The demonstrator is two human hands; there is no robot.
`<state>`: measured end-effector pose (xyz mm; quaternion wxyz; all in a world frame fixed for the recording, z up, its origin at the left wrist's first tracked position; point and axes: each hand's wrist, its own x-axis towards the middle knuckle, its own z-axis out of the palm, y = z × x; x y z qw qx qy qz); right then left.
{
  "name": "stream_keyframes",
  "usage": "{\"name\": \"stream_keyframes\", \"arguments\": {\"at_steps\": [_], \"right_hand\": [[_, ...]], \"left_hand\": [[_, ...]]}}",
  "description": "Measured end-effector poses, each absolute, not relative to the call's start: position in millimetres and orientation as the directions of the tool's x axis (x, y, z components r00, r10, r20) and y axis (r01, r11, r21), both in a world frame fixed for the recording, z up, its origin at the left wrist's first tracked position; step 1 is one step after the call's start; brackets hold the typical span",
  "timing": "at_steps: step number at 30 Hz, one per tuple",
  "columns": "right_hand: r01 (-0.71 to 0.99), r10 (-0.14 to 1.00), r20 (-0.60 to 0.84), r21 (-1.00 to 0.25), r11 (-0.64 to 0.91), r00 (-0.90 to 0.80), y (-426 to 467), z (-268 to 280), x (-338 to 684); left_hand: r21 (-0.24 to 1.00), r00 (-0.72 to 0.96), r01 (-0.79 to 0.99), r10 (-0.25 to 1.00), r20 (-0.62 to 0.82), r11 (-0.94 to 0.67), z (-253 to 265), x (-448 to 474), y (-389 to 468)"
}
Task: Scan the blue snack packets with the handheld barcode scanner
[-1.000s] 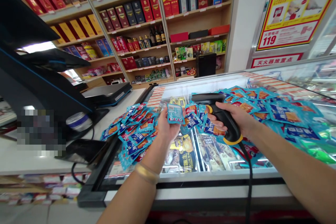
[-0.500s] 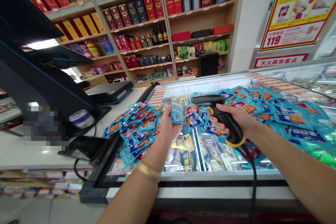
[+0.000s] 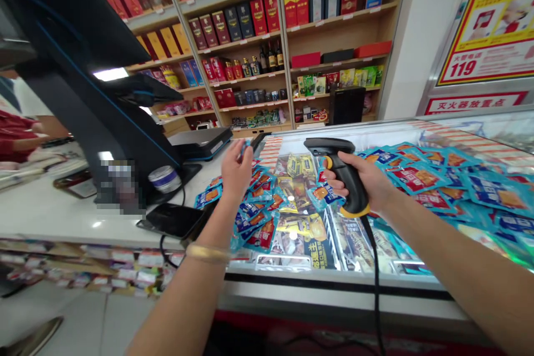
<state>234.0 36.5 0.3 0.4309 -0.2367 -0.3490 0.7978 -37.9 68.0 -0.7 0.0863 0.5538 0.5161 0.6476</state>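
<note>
One scanner (image 3: 351,178) gripped above a freezer (image 3: 300,292).
Right hand (image 3: 372,182): fingers wrapped round the scanner's handle. Left hand (image 3: 234,175): left of the scanner, at the left pile of packets (image 3: 255,221), fingers curled, a scrap of blue (image 3: 247,143) at the tips; cannot tell whether they grip it. Right pile (image 3: 425,177): right of the scanner. Till (image 3: 98,105): well left of the scanner.

Scanner (image 3: 352,181) was matt blk plastic w/ yel. trim; its cable (image 3: 375,267) looked smooth & rubbery. Sachets (image 3: 419,178) were glossy, crinkly plastic film. Freezer top (image 3: 292,144) looked like smooth clr glass, counter (image 3: 112,231) glossy wht. Shelves (image 3: 342,33) looked wood, satin fin.; bangle (image 3: 207,253) was polished gold-tone metal.
</note>
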Motion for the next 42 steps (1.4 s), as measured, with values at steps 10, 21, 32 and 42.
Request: {"name": "stream_keyframes", "arguments": {"at_steps": [10, 21, 32, 42], "right_hand": [[-0.498, 0.805, -0.125, -0.727, -0.473, -0.580, 34.8, -21.1, 183.1], [-0.580, 0.929, -0.100, -0.755, -0.305, -0.357, 39.9, 1.9, 279.3], [-0.645, 0.952, -0.074, -0.719, -0.257, -0.297, 35.2, -11.7, 327.9], [-0.542, 0.904, -0.055, -0.784, -0.302, -0.424, 26.8, -16.4, 316.7]], "left_hand": [[0.476, -0.381, 0.858, 0.861, 0.337, 0.193, -49.2, -102.5, 71.2], [0.437, -0.119, 0.820, 0.638, 0.761, -0.369, -22.9, -30.7, 65.0], [0.423, 0.357, 0.834, 0.931, 0.072, -0.353, -37.8, 78.6, 65.1], [0.877, 0.327, -0.417, 0.940, -0.098, 0.237, -31.4, 66.0, 66.9]]}}
